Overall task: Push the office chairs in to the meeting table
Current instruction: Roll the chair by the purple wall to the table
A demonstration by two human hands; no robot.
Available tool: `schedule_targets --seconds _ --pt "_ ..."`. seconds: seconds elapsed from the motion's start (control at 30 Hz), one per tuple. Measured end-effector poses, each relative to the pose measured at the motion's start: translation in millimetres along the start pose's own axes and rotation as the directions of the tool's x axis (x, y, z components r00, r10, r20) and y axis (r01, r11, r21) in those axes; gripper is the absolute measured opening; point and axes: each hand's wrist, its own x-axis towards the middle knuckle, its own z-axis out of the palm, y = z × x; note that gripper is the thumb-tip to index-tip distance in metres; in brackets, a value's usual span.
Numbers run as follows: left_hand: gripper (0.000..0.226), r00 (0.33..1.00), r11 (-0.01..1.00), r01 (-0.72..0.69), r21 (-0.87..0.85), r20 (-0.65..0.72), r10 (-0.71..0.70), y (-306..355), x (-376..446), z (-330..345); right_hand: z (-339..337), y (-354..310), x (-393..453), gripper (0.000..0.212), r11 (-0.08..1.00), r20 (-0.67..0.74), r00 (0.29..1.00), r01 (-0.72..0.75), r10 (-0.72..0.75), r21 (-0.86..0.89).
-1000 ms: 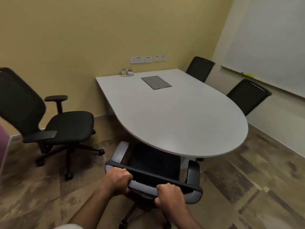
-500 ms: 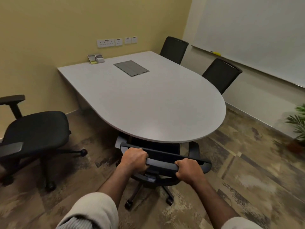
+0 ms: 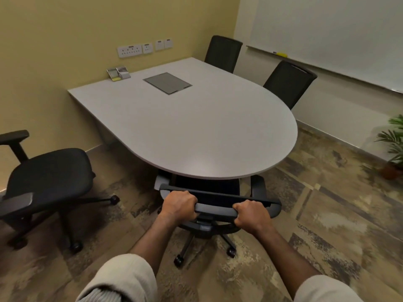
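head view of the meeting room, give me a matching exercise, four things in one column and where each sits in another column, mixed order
Things:
1. black office chair held by both hands
2. black office chair with armrests
3. grey rectangular panel
4. green potted plant

Places:
A. on the floor at the right edge
B. set in the white meeting table top
C. seat tucked under the table's rounded end
D. apart from the table, on the left

Pairs: 1-C, 2-D, 3-B, 4-A

The left hand and right hand grip the backrest top.
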Motion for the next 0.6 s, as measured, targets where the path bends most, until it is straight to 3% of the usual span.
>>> schedule_targets --seconds 0.17,0.6 --pt "0.028 0.999 0.999 -0.052 -0.015 0.001 0.052 -9.9 -5.0 -1.0 -7.7 -10.9 1.4 0.018 0.998 0.069 0.997 -0.042 0.039 0.036" --pt "0.028 0.988 0.989 -0.149 0.009 0.031 0.148 -43.8 6.5 -1.4 0.4 -33.6 13.4 0.016 0.989 0.076 0.990 -0.127 0.122 0.075"
